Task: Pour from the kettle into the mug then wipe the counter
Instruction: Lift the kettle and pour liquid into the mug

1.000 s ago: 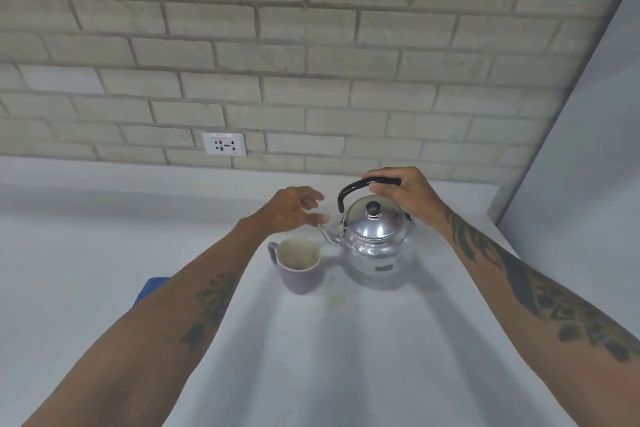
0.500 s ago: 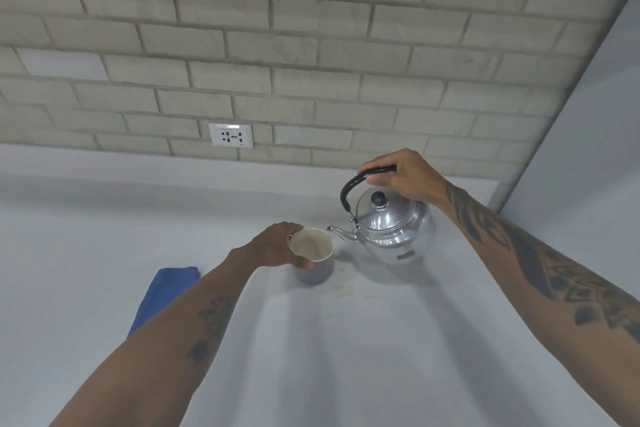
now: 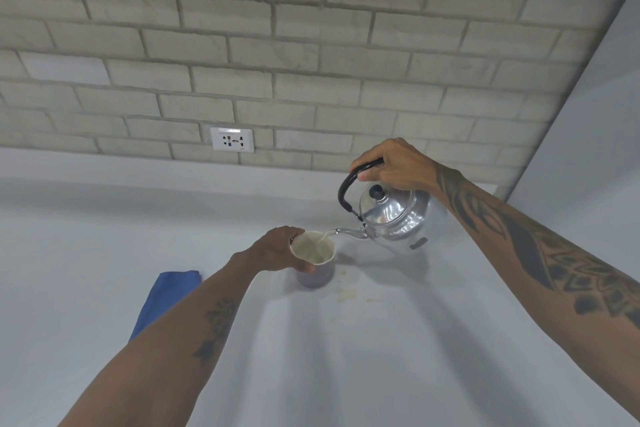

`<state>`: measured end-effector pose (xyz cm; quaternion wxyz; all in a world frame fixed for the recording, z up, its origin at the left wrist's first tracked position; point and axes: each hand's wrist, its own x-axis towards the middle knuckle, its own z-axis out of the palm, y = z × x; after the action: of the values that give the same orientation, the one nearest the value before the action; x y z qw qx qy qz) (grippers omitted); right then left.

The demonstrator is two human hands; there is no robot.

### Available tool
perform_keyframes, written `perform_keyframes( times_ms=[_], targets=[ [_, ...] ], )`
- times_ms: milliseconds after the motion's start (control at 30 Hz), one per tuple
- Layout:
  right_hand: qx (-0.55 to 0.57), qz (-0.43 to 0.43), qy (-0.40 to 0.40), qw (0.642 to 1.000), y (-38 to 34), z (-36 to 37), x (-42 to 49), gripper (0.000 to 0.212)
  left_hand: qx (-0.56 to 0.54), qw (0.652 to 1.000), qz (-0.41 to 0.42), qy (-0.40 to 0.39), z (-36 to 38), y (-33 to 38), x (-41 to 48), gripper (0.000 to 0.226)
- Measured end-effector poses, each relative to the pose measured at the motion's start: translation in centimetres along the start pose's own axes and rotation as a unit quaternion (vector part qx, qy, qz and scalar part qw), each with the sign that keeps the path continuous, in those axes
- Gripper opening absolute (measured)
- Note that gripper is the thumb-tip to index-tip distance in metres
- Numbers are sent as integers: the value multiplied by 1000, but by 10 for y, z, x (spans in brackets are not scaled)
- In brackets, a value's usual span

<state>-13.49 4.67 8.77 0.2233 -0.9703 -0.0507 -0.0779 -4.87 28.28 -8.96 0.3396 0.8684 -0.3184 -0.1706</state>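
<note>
My right hand (image 3: pixel 394 166) grips the black handle of a shiny metal kettle (image 3: pixel 398 218), which hangs above the counter tilted to the left. A thin stream runs from its spout into a purple mug (image 3: pixel 317 272) with a pale inside. The mug stands on the white counter (image 3: pixel 346 357), and my left hand (image 3: pixel 277 250) is wrapped around its left side and rim. A folded blue cloth (image 3: pixel 162 302) lies on the counter to the left, partly hidden by my left forearm.
A small yellowish stain (image 3: pixel 346 294) marks the counter just right of the mug. A pale brick wall with a white socket (image 3: pixel 232 139) runs along the back. A grey panel (image 3: pixel 588 149) closes off the right side.
The kettle has lifted off the counter and tipped further left, and water now streams into the mug. My left hand keeps its hold on the mug. The head camera has tilted up.
</note>
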Motion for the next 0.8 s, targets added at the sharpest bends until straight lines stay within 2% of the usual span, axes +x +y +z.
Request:
perform_keyframes(
  times_ms=[367, 800],
  targets=[
    [-46, -8, -12, 999, -14, -3, 3, 19, 6, 1000, -4, 0, 1, -6, 3, 59],
    [-88, -15, -36, 995, -24, -10, 8, 17, -9, 1000, 2, -3, 1, -5, 3, 52]
  ],
)
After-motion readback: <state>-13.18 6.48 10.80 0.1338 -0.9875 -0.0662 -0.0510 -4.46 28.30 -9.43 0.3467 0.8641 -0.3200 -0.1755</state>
